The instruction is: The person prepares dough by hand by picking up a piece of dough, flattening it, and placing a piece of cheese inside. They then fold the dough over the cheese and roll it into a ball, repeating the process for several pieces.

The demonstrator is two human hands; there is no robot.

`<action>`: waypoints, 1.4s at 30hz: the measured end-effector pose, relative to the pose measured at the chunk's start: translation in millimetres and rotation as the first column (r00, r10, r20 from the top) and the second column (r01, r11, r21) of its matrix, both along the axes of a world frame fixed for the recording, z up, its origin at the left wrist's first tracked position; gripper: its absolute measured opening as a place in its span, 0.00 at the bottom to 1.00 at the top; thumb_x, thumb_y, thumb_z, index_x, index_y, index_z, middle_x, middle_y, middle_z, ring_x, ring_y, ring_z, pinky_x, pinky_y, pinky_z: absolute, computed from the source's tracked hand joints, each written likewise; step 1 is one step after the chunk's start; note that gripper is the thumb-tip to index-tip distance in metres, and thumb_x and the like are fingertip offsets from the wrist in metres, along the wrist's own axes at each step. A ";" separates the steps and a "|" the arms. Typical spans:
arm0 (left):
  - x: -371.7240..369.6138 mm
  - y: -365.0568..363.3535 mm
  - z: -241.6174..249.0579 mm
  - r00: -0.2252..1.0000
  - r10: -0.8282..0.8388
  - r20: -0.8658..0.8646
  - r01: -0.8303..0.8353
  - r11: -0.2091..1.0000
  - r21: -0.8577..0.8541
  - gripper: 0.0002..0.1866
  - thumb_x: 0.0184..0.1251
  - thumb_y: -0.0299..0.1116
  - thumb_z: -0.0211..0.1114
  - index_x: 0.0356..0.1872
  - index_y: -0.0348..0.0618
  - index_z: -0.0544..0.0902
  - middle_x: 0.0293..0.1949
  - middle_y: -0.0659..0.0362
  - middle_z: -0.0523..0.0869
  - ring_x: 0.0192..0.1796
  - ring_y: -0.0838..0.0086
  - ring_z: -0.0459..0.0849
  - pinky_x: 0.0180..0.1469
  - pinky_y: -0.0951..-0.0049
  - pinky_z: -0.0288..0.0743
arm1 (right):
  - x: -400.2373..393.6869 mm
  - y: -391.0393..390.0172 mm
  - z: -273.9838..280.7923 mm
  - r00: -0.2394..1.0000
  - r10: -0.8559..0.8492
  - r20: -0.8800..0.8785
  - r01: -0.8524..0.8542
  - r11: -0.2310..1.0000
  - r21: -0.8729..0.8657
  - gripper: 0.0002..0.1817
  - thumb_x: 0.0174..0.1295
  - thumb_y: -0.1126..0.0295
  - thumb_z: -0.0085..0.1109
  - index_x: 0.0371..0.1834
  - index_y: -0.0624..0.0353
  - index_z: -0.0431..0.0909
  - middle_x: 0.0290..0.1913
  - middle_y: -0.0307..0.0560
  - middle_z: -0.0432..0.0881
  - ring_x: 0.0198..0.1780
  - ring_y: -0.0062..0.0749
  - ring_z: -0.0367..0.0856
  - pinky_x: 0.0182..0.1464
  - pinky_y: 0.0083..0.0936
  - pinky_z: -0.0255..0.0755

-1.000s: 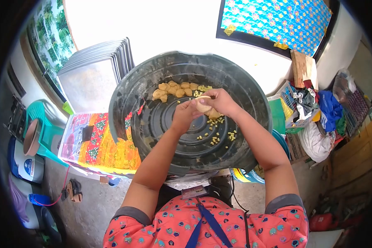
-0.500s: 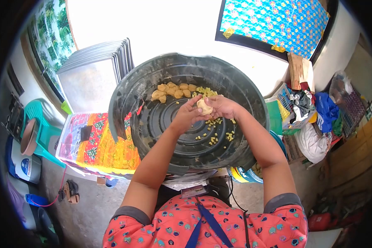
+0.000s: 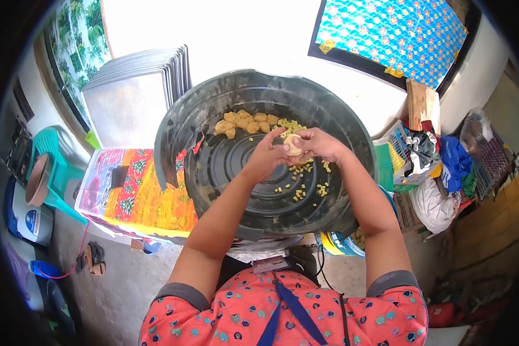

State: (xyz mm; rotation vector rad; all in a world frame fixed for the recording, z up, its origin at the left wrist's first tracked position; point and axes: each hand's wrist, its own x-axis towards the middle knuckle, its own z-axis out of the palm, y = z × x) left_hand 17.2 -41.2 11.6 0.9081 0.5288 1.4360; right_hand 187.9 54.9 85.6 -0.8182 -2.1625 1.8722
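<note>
A pale ball of dough (image 3: 294,146) is held between my two hands above a big dark round basin (image 3: 225,193). My left hand (image 3: 266,155) cups it from the left, and the fingers of my right hand (image 3: 320,145) pinch it from the right. Behind them, a row of brown dough lumps (image 3: 245,122) lies along the basin's far side. Small yellow-green cubes (image 3: 290,126) form a pile just beyond my hands. More loose cubes (image 3: 299,195) are scattered on the basin floor below my right hand.
Left of the basin is a table with a colourful cover (image 3: 138,190). Metal trays (image 3: 127,104) stand stacked behind it, near a green chair (image 3: 55,173). To the right, a crate (image 3: 406,150) holds cloths beside bags (image 3: 435,202). A blue-and-yellow bucket (image 3: 340,243) sits under the basin's near edge.
My hands have shifted slightly right with the dough ball, and my fingers have changed their hold around it. The whole view has moved a little.
</note>
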 end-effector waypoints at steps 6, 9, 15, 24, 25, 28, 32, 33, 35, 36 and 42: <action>-2.6 -1.1 3.5 0.978 0.127 -0.164 -0.135 0.990 -0.036 0.29 0.64 0.30 0.61 0.64 0.38 0.61 0.42 0.52 0.82 0.37 0.74 0.82 0.41 0.73 0.78 | 33.8 14.1 30.7 0.954 -0.246 -0.172 0.232 0.968 -0.099 0.19 0.61 0.67 0.59 0.52 0.64 0.72 0.44 0.52 0.81 0.41 0.37 0.83 0.45 0.36 0.80; -10.1 10.0 1.7 0.937 0.187 -0.295 -0.205 0.978 -0.031 0.21 0.65 0.33 0.60 0.57 0.38 0.70 0.43 0.55 0.83 0.36 0.75 0.81 0.40 0.76 0.76 | 84.6 27.9 50.6 0.859 -0.327 -0.393 0.293 0.945 -0.146 0.21 0.61 0.69 0.56 0.56 0.66 0.67 0.46 0.54 0.80 0.44 0.41 0.83 0.47 0.35 0.80; -48.0 47.3 -5.4 0.817 0.322 -0.478 -0.445 0.880 -0.167 0.16 0.62 0.35 0.61 0.49 0.40 0.77 0.40 0.58 0.84 0.32 0.77 0.79 0.33 0.78 0.73 | 255.4 42.4 0.7 0.579 -0.773 -0.260 0.791 0.610 -0.052 0.18 0.62 0.64 0.54 0.54 0.57 0.73 0.45 0.42 0.80 0.41 0.26 0.78 0.39 0.22 0.75; -52.2 91.7 -37.4 -0.012 -0.050 -0.999 -0.201 0.979 -0.046 0.23 0.54 0.31 0.64 0.54 0.43 0.76 0.50 0.47 0.80 0.49 0.63 0.81 0.47 0.66 0.75 | 275.7 45.9 -19.9 0.538 -0.843 0.021 0.459 0.314 0.831 0.24 0.58 0.62 0.57 0.54 0.68 0.72 0.48 0.59 0.79 0.52 0.42 0.78 0.53 0.30 0.69; -43.8 98.1 -46.7 -0.088 -0.035 -0.995 -0.169 0.985 -0.020 0.25 0.54 0.30 0.63 0.56 0.44 0.75 0.53 0.49 0.79 0.53 0.60 0.79 0.50 0.64 0.73 | 258.6 53.1 -3.0 0.608 -0.792 -0.055 0.487 0.318 0.813 0.24 0.59 0.63 0.57 0.55 0.68 0.72 0.52 0.61 0.77 0.56 0.44 0.76 0.56 0.30 0.67; -8.2 104.8 -60.4 -0.435 0.188 -0.881 0.037 0.981 0.191 0.29 0.55 0.28 0.60 0.62 0.50 0.69 0.61 0.52 0.73 0.64 0.57 0.69 0.59 0.55 0.67 | 183.3 52.2 48.7 0.740 -0.649 -0.178 0.508 0.366 0.780 0.25 0.59 0.60 0.57 0.56 0.67 0.72 0.54 0.59 0.77 0.57 0.44 0.75 0.60 0.31 0.66; 18.5 125.1 -82.6 -0.567 0.352 -0.745 0.269 0.934 0.237 0.32 0.58 0.28 0.57 0.66 0.58 0.64 0.68 0.57 0.64 0.71 0.57 0.57 0.64 0.45 0.58 | 106.6 52.7 65.2 0.806 -0.576 -0.137 0.419 0.391 0.820 0.26 0.58 0.55 0.59 0.55 0.60 0.74 0.53 0.58 0.77 0.57 0.47 0.75 0.58 0.34 0.66; 17.9 129.3 -91.0 -0.552 0.339 -0.762 0.226 0.940 0.254 0.26 0.62 0.31 0.53 0.64 0.57 0.67 0.63 0.55 0.71 0.67 0.56 0.64 0.62 0.47 0.60 | 92.7 52.4 59.2 0.816 -0.563 -0.131 0.428 0.438 0.791 0.25 0.57 0.56 0.60 0.54 0.60 0.75 0.53 0.58 0.78 0.57 0.46 0.75 0.58 0.33 0.67; 17.8 127.7 -79.2 -0.545 0.178 -0.819 0.118 0.984 0.135 0.28 0.61 0.31 0.55 0.65 0.57 0.65 0.63 0.55 0.71 0.66 0.58 0.64 0.62 0.48 0.61 | 75.8 69.9 21.3 0.824 -0.547 -0.148 0.435 0.443 0.784 0.23 0.56 0.58 0.61 0.51 0.60 0.76 0.51 0.60 0.78 0.54 0.49 0.76 0.57 0.34 0.67; 15.5 127.1 -77.9 -0.535 0.088 -0.840 0.058 0.996 0.067 0.29 0.60 0.31 0.56 0.65 0.57 0.65 0.63 0.55 0.71 0.66 0.59 0.65 0.61 0.49 0.61 | 64.9 65.5 7.5 0.814 -0.555 -0.173 0.442 0.398 0.804 0.23 0.55 0.60 0.62 0.52 0.60 0.76 0.50 0.61 0.78 0.53 0.50 0.76 0.57 0.35 0.68; 4.8 114.3 -71.3 -0.414 0.238 -0.879 0.067 0.971 0.231 0.23 0.44 0.38 0.73 0.43 0.47 0.75 0.52 0.54 0.74 0.56 0.58 0.73 0.55 0.53 0.67 | 83.0 75.7 -14.9 0.782 -0.617 0.091 0.356 0.561 0.748 0.24 0.55 0.59 0.63 0.53 0.60 0.75 0.49 0.56 0.79 0.52 0.45 0.77 0.54 0.33 0.70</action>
